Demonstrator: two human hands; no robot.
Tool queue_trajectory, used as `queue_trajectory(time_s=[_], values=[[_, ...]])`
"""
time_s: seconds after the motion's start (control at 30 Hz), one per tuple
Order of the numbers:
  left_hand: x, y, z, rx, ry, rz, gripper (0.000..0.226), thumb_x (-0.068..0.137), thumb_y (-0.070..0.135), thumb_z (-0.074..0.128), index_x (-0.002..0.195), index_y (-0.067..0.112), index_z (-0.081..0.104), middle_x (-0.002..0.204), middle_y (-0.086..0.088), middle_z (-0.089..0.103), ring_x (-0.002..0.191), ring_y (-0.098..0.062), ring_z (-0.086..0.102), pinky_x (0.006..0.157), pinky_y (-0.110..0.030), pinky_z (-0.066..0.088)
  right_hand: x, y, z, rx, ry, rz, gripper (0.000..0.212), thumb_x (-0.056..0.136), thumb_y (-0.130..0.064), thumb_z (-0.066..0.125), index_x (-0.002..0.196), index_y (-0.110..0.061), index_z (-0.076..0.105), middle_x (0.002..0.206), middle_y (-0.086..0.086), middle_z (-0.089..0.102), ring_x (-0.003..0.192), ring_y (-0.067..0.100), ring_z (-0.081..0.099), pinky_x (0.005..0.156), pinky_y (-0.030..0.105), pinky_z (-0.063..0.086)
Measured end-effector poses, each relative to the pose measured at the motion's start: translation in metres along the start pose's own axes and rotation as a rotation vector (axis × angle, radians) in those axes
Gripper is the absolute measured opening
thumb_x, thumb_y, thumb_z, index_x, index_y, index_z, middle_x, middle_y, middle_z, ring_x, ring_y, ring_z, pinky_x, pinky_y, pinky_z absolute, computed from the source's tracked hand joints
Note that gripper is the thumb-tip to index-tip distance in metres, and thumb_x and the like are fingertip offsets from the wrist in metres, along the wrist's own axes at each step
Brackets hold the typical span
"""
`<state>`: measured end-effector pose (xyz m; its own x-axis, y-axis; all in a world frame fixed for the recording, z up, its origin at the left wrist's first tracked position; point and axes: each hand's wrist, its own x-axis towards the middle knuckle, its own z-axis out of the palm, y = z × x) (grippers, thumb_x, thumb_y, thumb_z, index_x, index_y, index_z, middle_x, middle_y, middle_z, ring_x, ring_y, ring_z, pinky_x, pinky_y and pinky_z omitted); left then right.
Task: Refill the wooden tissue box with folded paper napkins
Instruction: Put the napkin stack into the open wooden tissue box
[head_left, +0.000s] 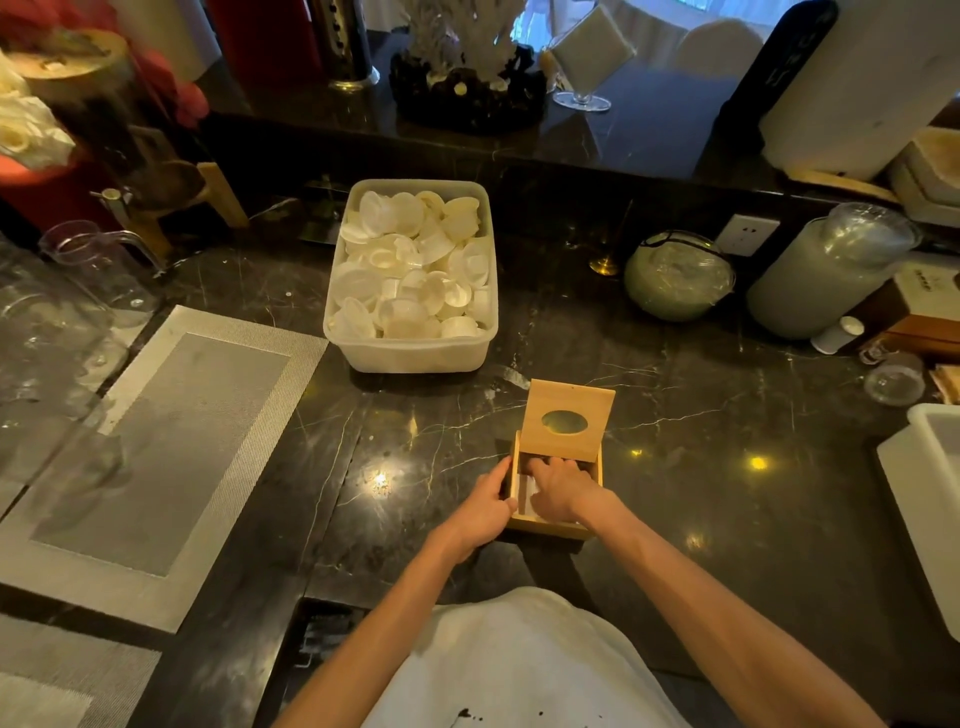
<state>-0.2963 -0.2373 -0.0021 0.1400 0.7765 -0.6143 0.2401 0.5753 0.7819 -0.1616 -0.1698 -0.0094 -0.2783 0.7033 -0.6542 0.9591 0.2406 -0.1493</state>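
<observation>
A small wooden tissue box (550, 527) stands on the dark marble counter, near the front. Its hinged lid (566, 415), with an oval hole, is tipped up and back. My left hand (480, 512) grips the box's left wall from outside. My right hand (558, 491) reaches down into the box, palm down, fingers pressing on white folded napkins (525, 496). Only a narrow strip of napkin shows beside the fingers; the hand hides the other napkins.
A white plastic tub (410, 353) of small white dishes sits behind the box. A grey woven placemat (156, 457) lies left, with glass pitchers (98, 260) beyond. Jars (678, 275) and a white bin (930, 499) stand right.
</observation>
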Motion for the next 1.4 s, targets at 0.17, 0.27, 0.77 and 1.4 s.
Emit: queue_trajectory(time_s=[0.17,0.27,0.77,1.4], values=[[0.003,0.001,0.0,0.025,-0.005,-0.013,0.072,0.094,0.003,0.046,0.153,0.036,0.02,0.142,-0.004,0.033,0.113,-0.023,0.05,0.105,-0.046,0.046,-0.001,0.0,0.003,0.022,-0.012,-0.001,0.049,0.092,-0.038,0.054,0.137,-0.023,0.043,0.144,0.014,0.043,0.133,0.036,0.04,0.108,0.051,0.036],[0.003,0.0,0.0,0.022,-0.004,-0.01,0.072,0.094,0.004,0.046,0.152,0.038,0.021,0.145,-0.005,0.032,0.12,-0.026,0.049,0.109,-0.05,0.042,-0.002,0.001,0.004,0.015,-0.016,0.004,0.054,0.092,-0.048,0.051,0.14,-0.025,0.041,0.146,0.014,0.043,0.135,0.037,0.039,0.11,0.052,0.033],[0.006,-0.007,-0.001,-0.031,-0.008,-0.026,0.071,0.096,0.008,0.048,0.153,0.04,0.019,0.149,-0.008,0.033,0.13,-0.033,0.046,0.111,-0.054,0.04,-0.07,0.013,0.011,0.252,0.342,-0.079,0.045,0.095,-0.04,0.055,0.137,-0.026,0.05,0.135,0.0,0.06,0.12,0.019,0.057,0.099,0.037,0.05],[-0.001,-0.012,0.011,-0.163,0.035,0.056,0.059,0.102,0.003,0.041,0.154,0.027,0.026,0.154,-0.003,0.04,0.141,-0.019,0.038,0.119,-0.045,0.032,-0.069,-0.007,0.028,0.077,0.129,-0.138,0.052,0.09,-0.047,0.056,0.138,-0.028,0.048,0.133,0.004,0.062,0.119,0.028,0.058,0.102,0.046,0.046]])
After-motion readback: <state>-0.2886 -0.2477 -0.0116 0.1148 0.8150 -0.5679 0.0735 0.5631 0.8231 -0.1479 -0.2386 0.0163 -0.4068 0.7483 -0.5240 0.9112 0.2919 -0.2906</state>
